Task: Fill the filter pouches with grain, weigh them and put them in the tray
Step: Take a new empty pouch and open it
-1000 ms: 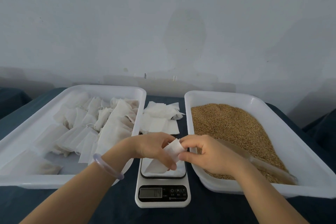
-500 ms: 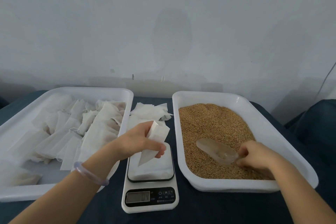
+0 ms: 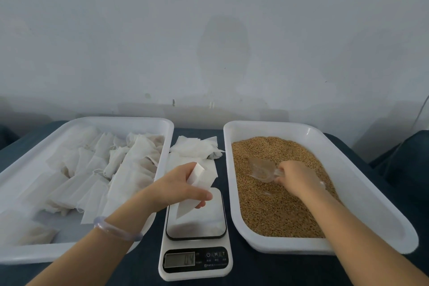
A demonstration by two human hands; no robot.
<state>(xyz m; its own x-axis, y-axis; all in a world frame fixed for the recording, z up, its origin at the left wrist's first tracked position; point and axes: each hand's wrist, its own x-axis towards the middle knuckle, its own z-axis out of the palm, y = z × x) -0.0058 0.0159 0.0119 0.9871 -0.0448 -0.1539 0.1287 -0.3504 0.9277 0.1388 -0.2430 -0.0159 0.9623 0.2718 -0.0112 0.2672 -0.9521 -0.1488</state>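
1 wide-angle head camera looking forward and down, sitting close above scale [image 3: 196, 223], facing wall [image 3: 209, 30] beyond.

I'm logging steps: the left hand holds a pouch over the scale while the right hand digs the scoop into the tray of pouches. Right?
No. The head view shows the right hand digging the scoop into the grain tray; the left hand holds a pouch over the scale.
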